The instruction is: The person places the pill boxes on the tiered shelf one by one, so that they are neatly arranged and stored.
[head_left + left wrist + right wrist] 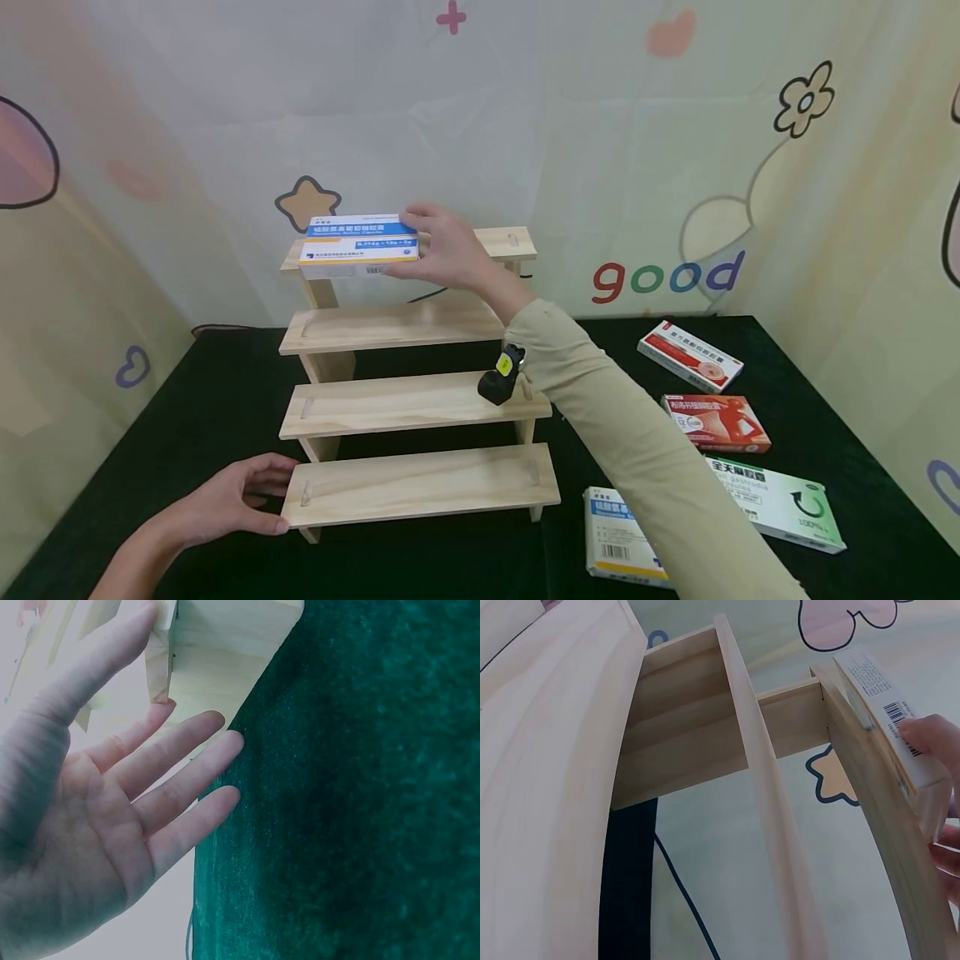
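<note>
My right hand (448, 250) grips the right end of a white and blue medicine box (358, 243) at the top tier of a stepped wooden display rack (420, 483). In the right wrist view, fingers hold the barcode side of the medicine box (889, 712), which lies along the top board (870, 802). The left hand (225, 504) is at the left end of the rack's lowest board. Its fingers are fairly straight and spread in the left wrist view, with the thumb and index fingertip (166, 709) touching the board's end.
On the dark green cloth at the right lie a white and red box (693, 357), an orange-red box (716, 422), a green and white box (780, 504) and another white and blue box (618, 533). The right forearm partly covers the last two. A printed curtain (600, 167) hangs behind.
</note>
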Motion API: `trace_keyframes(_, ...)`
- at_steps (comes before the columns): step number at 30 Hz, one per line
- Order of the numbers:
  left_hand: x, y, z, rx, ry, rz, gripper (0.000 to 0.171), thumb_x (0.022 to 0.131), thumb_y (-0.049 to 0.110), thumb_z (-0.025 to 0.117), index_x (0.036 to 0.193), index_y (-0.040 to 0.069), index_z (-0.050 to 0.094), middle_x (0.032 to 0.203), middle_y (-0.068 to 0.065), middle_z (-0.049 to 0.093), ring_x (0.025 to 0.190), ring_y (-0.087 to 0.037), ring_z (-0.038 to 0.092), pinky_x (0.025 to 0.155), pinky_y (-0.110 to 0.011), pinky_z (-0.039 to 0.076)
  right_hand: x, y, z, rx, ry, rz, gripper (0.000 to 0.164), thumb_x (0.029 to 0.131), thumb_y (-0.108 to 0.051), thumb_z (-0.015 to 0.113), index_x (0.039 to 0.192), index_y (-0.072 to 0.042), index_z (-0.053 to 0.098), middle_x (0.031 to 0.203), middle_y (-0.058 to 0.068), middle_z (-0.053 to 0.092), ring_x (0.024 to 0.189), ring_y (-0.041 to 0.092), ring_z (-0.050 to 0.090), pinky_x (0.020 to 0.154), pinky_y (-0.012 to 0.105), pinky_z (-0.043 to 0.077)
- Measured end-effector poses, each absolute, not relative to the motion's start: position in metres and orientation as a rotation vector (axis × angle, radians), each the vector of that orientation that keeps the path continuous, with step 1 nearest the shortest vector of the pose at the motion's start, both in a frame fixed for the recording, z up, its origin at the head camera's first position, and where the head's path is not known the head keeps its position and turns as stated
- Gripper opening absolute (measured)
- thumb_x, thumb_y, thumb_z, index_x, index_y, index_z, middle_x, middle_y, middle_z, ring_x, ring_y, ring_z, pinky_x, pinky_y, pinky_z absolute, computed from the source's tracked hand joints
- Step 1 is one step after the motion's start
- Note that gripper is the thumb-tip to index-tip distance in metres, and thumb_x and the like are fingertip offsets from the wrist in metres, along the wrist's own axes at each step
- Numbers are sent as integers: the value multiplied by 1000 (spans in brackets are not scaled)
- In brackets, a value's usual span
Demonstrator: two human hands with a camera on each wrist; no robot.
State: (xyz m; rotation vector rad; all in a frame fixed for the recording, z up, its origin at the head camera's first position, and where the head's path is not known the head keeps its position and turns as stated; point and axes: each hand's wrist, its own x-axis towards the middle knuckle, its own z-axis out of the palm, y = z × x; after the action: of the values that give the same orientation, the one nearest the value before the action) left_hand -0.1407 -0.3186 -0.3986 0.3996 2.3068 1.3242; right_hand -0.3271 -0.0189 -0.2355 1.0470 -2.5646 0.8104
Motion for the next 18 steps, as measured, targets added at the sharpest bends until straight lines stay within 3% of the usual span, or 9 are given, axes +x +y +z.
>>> trace_keyframes(18, -137, -314, -399, 405, 2291, 1345, 59, 80, 11, 68, 125, -11, 37, 120, -28, 49, 106, -38, 51, 81, -50, 45, -330, -25, -237, 999, -2647, 799, 79, 76, -50, 66, 136, -6, 39, 145, 7, 31, 132, 19, 29, 104, 30, 28)
